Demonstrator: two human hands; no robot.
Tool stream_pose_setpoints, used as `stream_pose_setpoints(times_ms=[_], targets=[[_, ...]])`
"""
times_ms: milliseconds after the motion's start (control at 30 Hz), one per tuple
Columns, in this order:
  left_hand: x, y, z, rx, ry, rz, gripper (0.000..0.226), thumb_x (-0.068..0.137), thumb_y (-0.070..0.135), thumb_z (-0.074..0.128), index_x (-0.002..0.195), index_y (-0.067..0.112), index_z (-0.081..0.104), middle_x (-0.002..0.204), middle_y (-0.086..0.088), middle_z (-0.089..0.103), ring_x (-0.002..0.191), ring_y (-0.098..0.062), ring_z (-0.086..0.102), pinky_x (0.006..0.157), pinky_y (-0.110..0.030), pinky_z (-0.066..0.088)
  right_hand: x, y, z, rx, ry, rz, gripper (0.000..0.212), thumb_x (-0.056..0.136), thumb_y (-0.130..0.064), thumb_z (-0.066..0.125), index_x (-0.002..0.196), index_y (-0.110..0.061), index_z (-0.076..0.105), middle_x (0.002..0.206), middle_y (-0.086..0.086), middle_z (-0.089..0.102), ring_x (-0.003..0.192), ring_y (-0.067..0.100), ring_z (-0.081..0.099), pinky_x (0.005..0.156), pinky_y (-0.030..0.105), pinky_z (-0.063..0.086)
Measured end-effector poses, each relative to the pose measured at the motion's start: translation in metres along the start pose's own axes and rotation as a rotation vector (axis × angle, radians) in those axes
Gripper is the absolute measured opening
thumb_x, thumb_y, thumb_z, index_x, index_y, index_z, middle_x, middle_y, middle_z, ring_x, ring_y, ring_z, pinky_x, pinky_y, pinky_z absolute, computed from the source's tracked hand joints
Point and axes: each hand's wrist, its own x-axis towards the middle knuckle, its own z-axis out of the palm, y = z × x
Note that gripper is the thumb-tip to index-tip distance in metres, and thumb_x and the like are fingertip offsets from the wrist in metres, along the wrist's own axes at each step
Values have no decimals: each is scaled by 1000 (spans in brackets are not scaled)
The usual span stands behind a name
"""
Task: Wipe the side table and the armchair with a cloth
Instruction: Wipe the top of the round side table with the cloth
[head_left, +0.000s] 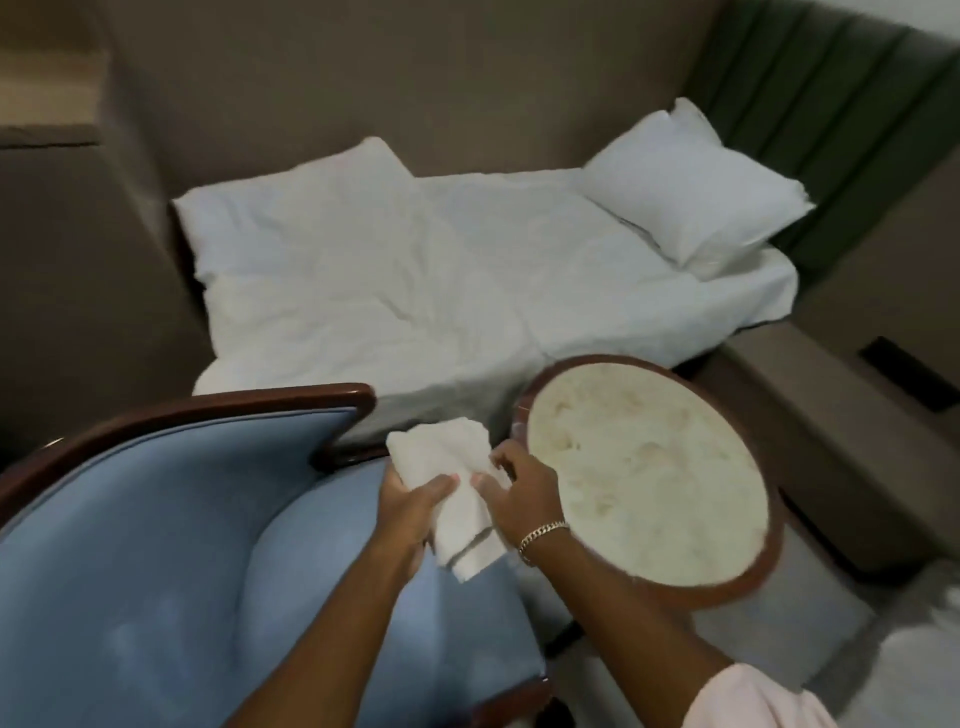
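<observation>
A white folded cloth (457, 499) hangs between both my hands, above the gap between chair and table. My left hand (410, 512) grips its lower left part from below. My right hand (511, 491), with a gold bracelet on the wrist, pinches its right edge. The armchair (156, 545) has light blue upholstery and a dark red-brown wooden frame, and fills the lower left. The round side table (649, 483) has a pale stone-like top in a red-brown wooden rim and stands just right of my hands.
A bed (441, 280) with rumpled white sheets and two white pillows lies beyond the chair and table. A green padded headboard (831, 130) is at the upper right. A beige nightstand ledge (857, 415) runs along the right.
</observation>
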Motion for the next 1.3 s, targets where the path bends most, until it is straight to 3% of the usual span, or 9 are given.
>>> stream_pose_setpoints(times_ms=[300,433,567,633,700,800,933,1167,1300], targets=[[100,-131,210,311,-46,-178,57,86,4,72,136,19,48,121,-3,67,113,-24,66,102,-50,55,139,230,-127,-269,3,220,13,84,-18,66,91,-15,55,84,6,65,85,35,64,67,31,42],[162,-194,274,472,-76,-270,64,88,9,71,146,18,43,142,-9,58,128,-28,57,111,-46,47,207,332,-146,-318,-54,306,25,81,-19,69,103,-14,59,102,13,71,99,37,65,82,40,49],[218,-252,286,1170,-199,-138,89,95,31,63,160,15,5,170,-9,7,157,-29,11,127,-45,15,240,392,-123,-469,-65,174,68,89,-48,57,147,-19,38,157,19,32,144,42,31,110,56,34],[236,-268,275,1588,-324,-59,116,89,45,66,153,12,-25,162,-10,-32,154,-33,-19,127,-50,-1,234,408,-103,-628,-252,61,72,92,-65,33,155,-37,12,167,8,4,151,43,4,114,65,19],[253,-272,268,1778,-381,-19,141,73,61,74,145,17,-39,156,-12,-43,149,-36,-32,124,-54,-8,233,425,-97,-700,-269,16,73,90,-71,24,154,-42,5,167,2,0,152,40,-1,113,68,13],[274,-267,269,1858,-410,-77,165,51,72,82,142,22,-46,149,-10,-56,138,-36,-49,112,-57,-28,276,435,-105,-730,-103,149,75,88,-73,28,154,-41,12,167,2,7,152,39,5,113,68,18],[289,-268,280,1892,-375,-255,171,50,54,90,129,23,-58,133,-14,-69,117,-40,-67,91,-60,-43,402,427,-105,-662,10,297,74,89,-69,29,154,-36,13,167,6,1,150,48,2,110,74,17],[286,-254,291,1883,-424,-421,176,45,53,94,132,22,-56,136,-16,-67,121,-43,-63,111,-69,-26,396,405,-70,-830,-343,-436,68,92,-60,30,154,-39,12,167,-1,11,150,42,14,110,66,22],[290,-249,295,1887,-436,-444,174,48,56,92,134,21,-55,138,-17,-65,125,-46,-59,113,-71,-20,332,478,-160,-900,-370,-380,71,90,-65,31,154,-39,14,167,-3,9,152,38,11,110,65,25]])
